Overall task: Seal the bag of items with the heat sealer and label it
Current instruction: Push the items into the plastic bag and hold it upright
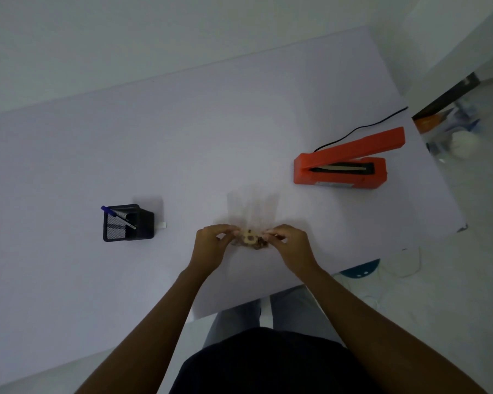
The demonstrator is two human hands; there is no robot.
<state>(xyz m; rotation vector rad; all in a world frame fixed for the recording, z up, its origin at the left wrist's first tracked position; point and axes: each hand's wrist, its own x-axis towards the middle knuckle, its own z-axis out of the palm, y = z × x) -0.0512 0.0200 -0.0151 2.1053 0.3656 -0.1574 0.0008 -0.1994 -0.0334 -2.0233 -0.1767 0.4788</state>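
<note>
A clear plastic bag (252,211) lies on the pale table (182,137) in front of me, its open end pointing away. Small tan and brown items (251,238) sit bunched at its near end. My left hand (212,241) pinches the bag's near left side and my right hand (289,241) pinches its near right side, with the items between them. The orange heat sealer (342,166) stands to the right and farther back, its arm raised. A small white label (162,224) lies beside the pen holder.
A black mesh pen holder (127,223) with a blue pen (117,216) stands at the left. The sealer's black cord (362,127) runs off the table's right edge. Clutter lies on the floor at the right.
</note>
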